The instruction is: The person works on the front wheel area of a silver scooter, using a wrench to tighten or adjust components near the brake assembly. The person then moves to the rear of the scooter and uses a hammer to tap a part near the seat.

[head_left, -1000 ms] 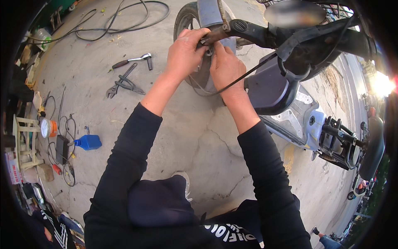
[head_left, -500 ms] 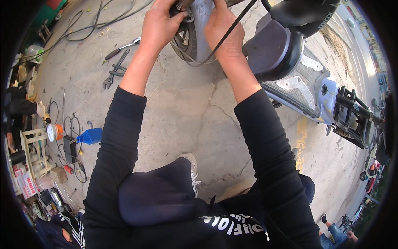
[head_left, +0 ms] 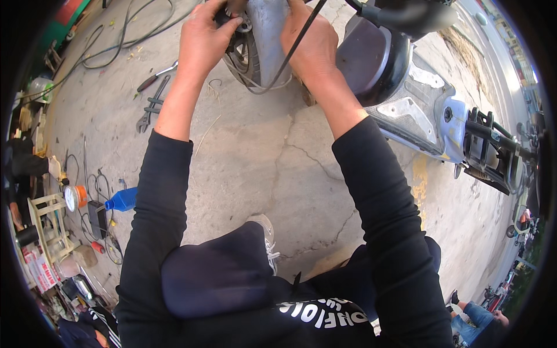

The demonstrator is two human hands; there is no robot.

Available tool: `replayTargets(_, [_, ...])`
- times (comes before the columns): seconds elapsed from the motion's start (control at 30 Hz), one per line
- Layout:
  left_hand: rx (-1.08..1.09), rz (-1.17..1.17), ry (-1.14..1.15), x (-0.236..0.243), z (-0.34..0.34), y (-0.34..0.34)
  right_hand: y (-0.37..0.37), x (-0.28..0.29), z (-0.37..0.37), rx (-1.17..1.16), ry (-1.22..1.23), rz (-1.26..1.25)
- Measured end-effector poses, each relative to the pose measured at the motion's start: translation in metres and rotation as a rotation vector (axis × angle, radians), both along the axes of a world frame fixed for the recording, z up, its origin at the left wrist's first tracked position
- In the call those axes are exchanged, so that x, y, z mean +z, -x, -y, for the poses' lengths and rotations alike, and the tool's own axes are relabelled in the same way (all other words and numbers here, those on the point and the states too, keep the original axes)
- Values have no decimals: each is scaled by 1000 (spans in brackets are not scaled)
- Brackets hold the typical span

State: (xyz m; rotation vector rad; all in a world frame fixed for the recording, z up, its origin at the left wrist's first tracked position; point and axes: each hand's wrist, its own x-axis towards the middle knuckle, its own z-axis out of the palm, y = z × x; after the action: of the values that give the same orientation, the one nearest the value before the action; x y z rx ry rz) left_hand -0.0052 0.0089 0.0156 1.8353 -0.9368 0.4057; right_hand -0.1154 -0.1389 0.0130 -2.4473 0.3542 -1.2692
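At the top edge of the view, my left hand [head_left: 203,39] is closed beside a small wheel [head_left: 249,55], its thumb pressed near a small round metal part [head_left: 246,26]. A grey-silver mudguard [head_left: 268,43] curves over the wheel, between my two hands. My right hand [head_left: 313,43] is bent against the mudguard's right side; its fingertips are hidden and cut off by the frame. In front of that hand runs a black cable [head_left: 300,36], looping under the wheel. What each hand grips cannot be made out.
A scooter with a grey footboard [head_left: 409,110] reaches to the right. On the concrete at left lie an adjustable wrench [head_left: 145,119], a ratchet [head_left: 154,78], a blue bottle [head_left: 122,199] and an orange-rimmed tub [head_left: 75,198]. Hoses [head_left: 125,40] cross the upper left. People are at the edges.
The whole view has shifted slightly, so the hands, wheel and scooter sit a little further left and higher. Both hands stay at the wheel and mudguard.
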Motion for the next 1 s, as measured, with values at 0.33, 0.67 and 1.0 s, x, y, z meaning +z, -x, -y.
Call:
replayTargets(0.33, [56, -71, -77, 2, -1, 2, 7, 9, -3, -3, 298, -218])
replayTargets(0.67, [0, -28, -20, -1, -2, -2, 12, -3, -1, 130, 372, -2])
replayTargets(1.0, [33, -55, -46, 0, -1, 1, 7, -5, 0, -5, 293, -55])
